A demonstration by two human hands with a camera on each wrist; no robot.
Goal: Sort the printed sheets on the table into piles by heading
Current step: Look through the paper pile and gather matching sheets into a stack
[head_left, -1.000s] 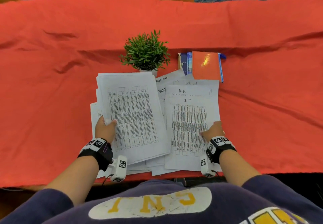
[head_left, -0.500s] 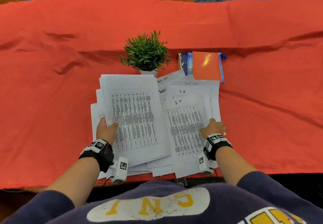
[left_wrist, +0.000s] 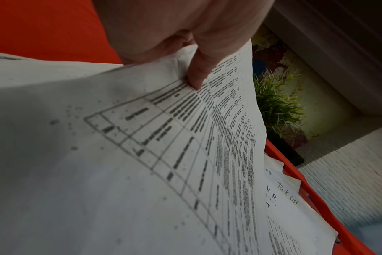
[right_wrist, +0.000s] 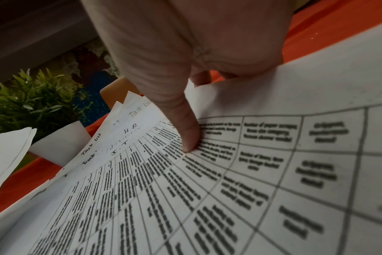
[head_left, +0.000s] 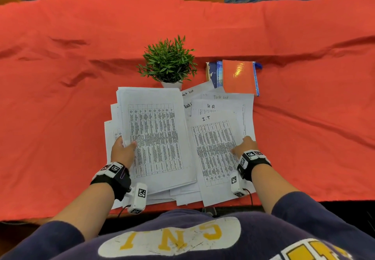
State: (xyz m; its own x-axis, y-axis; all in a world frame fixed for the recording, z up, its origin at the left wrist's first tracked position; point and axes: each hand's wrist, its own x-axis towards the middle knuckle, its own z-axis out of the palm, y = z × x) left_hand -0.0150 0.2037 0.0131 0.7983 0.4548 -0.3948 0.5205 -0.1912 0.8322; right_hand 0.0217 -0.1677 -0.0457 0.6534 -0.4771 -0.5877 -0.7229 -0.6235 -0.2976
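The sorting looks to be in its early part: most sheets still lie mixed in front of the person, and one is being singled out. The right hand [head_left: 244, 145] pinches the sheet headed "I.T" [head_left: 215, 150] at its right edge, thumb [right_wrist: 185, 131] pressed on the printed table and the other fingers tucked under the margin. Just beyond that hand's fingertips the sheet headed "H.R" [head_left: 211, 106] peeks out from under it, and farther out lie sheets marked "Task List" [head_left: 221, 97]. The left hand [head_left: 121, 152] grips a thick stack of sheets [head_left: 156, 138] by its left edge, thumb on top, raised above loose sheets beneath. The next move probably calls for drawing the I.T sheet clear and laying it on open red tablecloth [head_left: 304, 128] to the outside of the right hand, starting or joining its own pile, without dragging the H.R sheet along. Ahead of the left hand stands a small potted plant [head_left: 168, 61], and ahead of the right a glossy orange notebook [head_left: 238, 76] atop blue books, both crowding the far side of the papers.
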